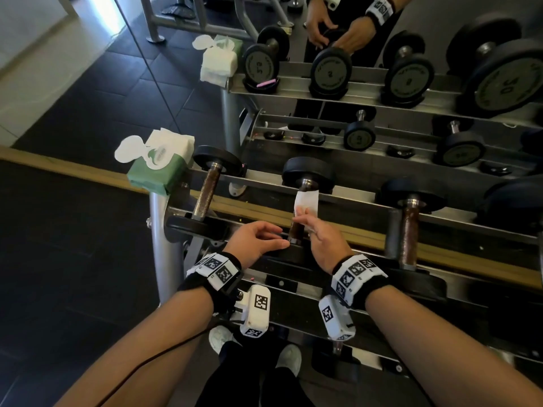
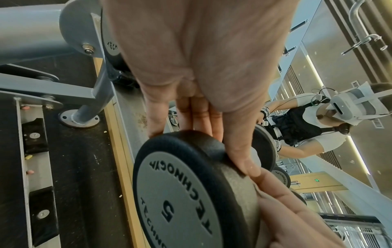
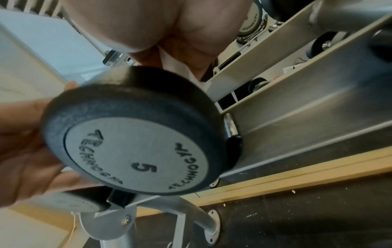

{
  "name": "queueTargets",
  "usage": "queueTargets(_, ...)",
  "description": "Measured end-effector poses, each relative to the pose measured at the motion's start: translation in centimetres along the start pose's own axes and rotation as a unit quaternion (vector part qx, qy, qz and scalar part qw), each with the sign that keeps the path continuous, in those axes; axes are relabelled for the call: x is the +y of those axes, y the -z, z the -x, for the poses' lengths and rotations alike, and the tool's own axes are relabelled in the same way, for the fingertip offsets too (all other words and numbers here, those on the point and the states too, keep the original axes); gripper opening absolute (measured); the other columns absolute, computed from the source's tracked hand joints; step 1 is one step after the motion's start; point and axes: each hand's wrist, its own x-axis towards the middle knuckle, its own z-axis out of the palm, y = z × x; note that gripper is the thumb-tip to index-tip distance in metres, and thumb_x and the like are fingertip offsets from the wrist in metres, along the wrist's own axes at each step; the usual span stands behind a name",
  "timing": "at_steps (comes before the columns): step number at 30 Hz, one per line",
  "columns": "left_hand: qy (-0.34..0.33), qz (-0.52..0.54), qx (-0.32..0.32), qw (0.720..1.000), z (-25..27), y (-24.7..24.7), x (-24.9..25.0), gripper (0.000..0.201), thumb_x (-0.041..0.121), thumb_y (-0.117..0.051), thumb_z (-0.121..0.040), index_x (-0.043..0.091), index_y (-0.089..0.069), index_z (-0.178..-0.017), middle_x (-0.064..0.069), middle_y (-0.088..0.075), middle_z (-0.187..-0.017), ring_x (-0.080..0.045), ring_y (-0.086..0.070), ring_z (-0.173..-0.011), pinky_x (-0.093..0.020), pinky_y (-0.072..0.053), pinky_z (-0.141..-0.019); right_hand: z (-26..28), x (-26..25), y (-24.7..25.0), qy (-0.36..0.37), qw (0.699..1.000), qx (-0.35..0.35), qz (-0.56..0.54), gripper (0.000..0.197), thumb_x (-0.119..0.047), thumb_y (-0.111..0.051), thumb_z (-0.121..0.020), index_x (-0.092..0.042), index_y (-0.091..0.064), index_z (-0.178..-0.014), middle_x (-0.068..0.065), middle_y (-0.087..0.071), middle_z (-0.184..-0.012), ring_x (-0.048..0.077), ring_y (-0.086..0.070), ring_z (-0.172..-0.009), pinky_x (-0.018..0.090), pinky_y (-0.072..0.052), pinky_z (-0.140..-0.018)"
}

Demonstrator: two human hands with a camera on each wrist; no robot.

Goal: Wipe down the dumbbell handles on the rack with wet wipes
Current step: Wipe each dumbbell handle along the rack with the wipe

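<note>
Grey metal rack (image 1: 361, 201) with three black dumbbells (image 1: 209, 189) across its rails, green wipes pack (image 1: 157, 171) seemingly on its corner.

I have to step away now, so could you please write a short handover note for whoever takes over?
Right hand pinches the wet wipe draped on the middle 5 dumbbell's handle.
Left hand open, fingers at that dumbbell's near end.
Wipes pack sits on the rack's left corner.
Done: cannot tell.
Left: finish this handle; the handles to its left and right carry no wipe.
</note>
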Motion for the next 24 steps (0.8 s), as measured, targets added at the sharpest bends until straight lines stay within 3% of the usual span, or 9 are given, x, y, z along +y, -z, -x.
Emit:
queueTargets(3,0.001,0.010,0.006,1.000,0.2,-0.1,0.2,0.035,0.029,-0.081,-0.078,0.029,-0.067,-0.110,0.015,-0.075,-0.095,0.003,-0.070,-0.090,-0.024,-0.053,-0.083,1.3,0.1,0.9,0.006,1.000,0.010,-0.029,0.021,-0.029,-0.043,-0.103,-0.048,-0.050,-0.106,-0.008,-0.067,-0.111,-0.002,-0.063,-0.093,0.034,-0.053,-0.085)
queueTargets(5,0.004,0.012,0.009,1.000,0.3,-0.2,0.3,0.034,0.028,-0.081,-0.079,0.027,-0.068,-0.110,0.012,-0.076,-0.096,-0.001,-0.070,-0.093,-0.029,-0.056,-0.089,1.8,-0.1,1.7,0.007,0.999,0.006,-0.031,0.009,-0.039,-0.049,-0.101,-0.045,-0.044,-0.098,-0.006,-0.067,-0.089,0.001,-0.064,-0.073,0.028,-0.050,-0.066)
queueTargets(8,0.003,0.018,0.011,1.000,0.4,-0.3,0.5,0.034,0.027,-0.081,-0.078,0.025,-0.069,-0.109,0.010,-0.076,-0.096,-0.004,-0.071,-0.094,-0.035,-0.056,-0.093,1.7,-0.2,2.8,-0.003,1.000,0.002,-0.020,0.023,-0.032,-0.060,-0.095,-0.043,-0.041,-0.088,-0.005,-0.061,-0.075,-0.001,-0.058,-0.061,0.015,-0.040,-0.052)
queueTargets(11,0.002,0.017,0.010,1.000,0.4,-0.2,0.5,0.033,0.028,-0.082,-0.077,0.026,-0.069,-0.108,0.008,-0.076,-0.098,-0.007,-0.071,-0.097,-0.038,-0.056,-0.095,1.5,-0.5,3.0,-0.049,0.997,0.030,-0.056,0.011,-0.036,-0.054,-0.087,-0.037,-0.043,-0.087,-0.003,-0.059,-0.072,0.003,-0.055,-0.058,0.022,-0.038,-0.052)
queueTargets(14,-0.002,0.023,0.011,1.000,0.4,-0.2,0.3,0.034,0.029,-0.082,-0.076,0.026,-0.070,-0.108,0.007,-0.076,-0.099,-0.008,-0.071,-0.098,-0.040,-0.055,-0.097,0.6,-0.4,3.4,-0.087,0.979,0.126,-0.132,0.008,-0.024,-0.044,-0.098,-0.031,-0.046,-0.099,0.005,-0.061,-0.086,0.022,-0.062,-0.072,0.029,-0.047,-0.052)
queueTargets(16,-0.005,0.025,0.012,1.000,0.4,-0.3,0.1,0.034,0.029,-0.082,-0.076,0.027,-0.069,-0.107,0.009,-0.076,-0.100,-0.007,-0.071,-0.097,-0.039,-0.055,-0.097,-0.2,-0.4,3.8,-0.084,0.966,0.199,-0.145,0.011,-0.017,-0.042,-0.098,-0.027,-0.047,-0.100,-0.001,-0.059,-0.087,0.019,-0.060,-0.076,0.029,-0.048,-0.056)
queueTargets(18,-0.006,0.025,0.014,1.000,0.4,-0.3,0.0,0.033,0.030,-0.082,-0.076,0.029,-0.069,-0.106,0.010,-0.076,-0.099,-0.005,-0.071,-0.096,-0.038,-0.055,-0.096,-1.0,-0.7,4.0,-0.061,0.959,0.232,-0.152,0.002,-0.026,-0.046,-0.095,-0.028,-0.046,-0.097,-0.012,-0.060,-0.090,0.006,-0.061,-0.075,0.020,-0.045,-0.058)
queueTargets(20,-0.005,0.028,0.016,0.999,0.4,-0.4,-0.1,0.033,0.030,-0.082,-0.076,0.029,-0.069,-0.106,0.011,-0.076,-0.098,-0.004,-0.071,-0.095,-0.038,-0.056,-0.095,-1.9,-0.9,3.6,-0.041,0.962,0.208,-0.173,0.006,-0.031,-0.051,-0.099,-0.029,-0.045,-0.097,-0.017,-0.063,-0.099,-0.002,-0.063,-0.080,0.015,-0.046,-0.063)
queueTargets(24,0.000,0.043,0.024,0.999,0.4,-0.5,0.0,0.033,0.027,-0.083,-0.076,0.027,-0.070,-0.106,0.011,-0.077,-0.096,-0.004,-0.072,-0.092,-0.033,-0.058,-0.089,-2.4,-1.1,1.5,-0.048,0.985,0.099,-0.130,0.008,-0.029,-0.045,-0.104,-0.033,-0.044,-0.097,0.000,-0.062,-0.097,0.017,-0.062,-0.081,0.031,-0.048,-0.066)
